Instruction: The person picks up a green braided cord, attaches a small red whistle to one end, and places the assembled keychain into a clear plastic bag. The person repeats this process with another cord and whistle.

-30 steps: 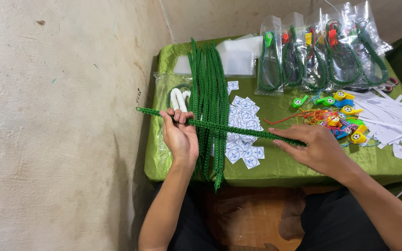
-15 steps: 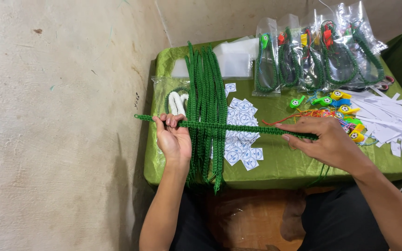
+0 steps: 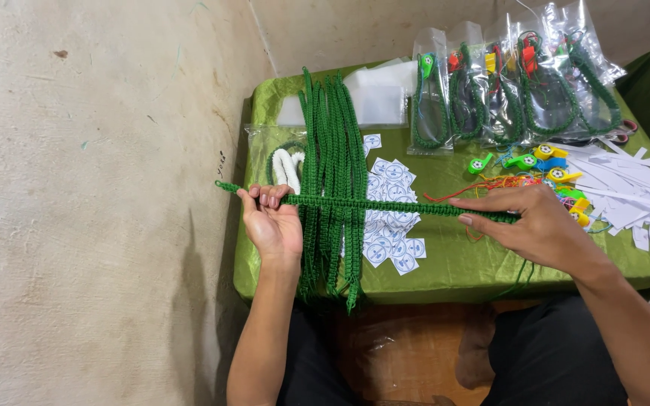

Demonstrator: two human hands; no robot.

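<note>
Left hand (image 3: 271,224) pinches one end of a green cord (image 3: 374,204), fingers curled over it; right hand (image 3: 532,224) grips the other end, fingers pressed together; the cord runs level from 9 to 3 o'clock above the counter (image 3: 460,263), crossing a cord bundle (image 3: 331,150); stickers (image 3: 393,225) lie beneath; whistles (image 3: 543,158) at 2 o'clock.

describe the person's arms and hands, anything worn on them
Both arms are bare from the hand past the elbow: no sleeve, glove, watch, bracelet or ring shows on the left hand or the right hand. The fingernails look short and unpainted. Dark trousers cover the legs below the forearms.
</note>
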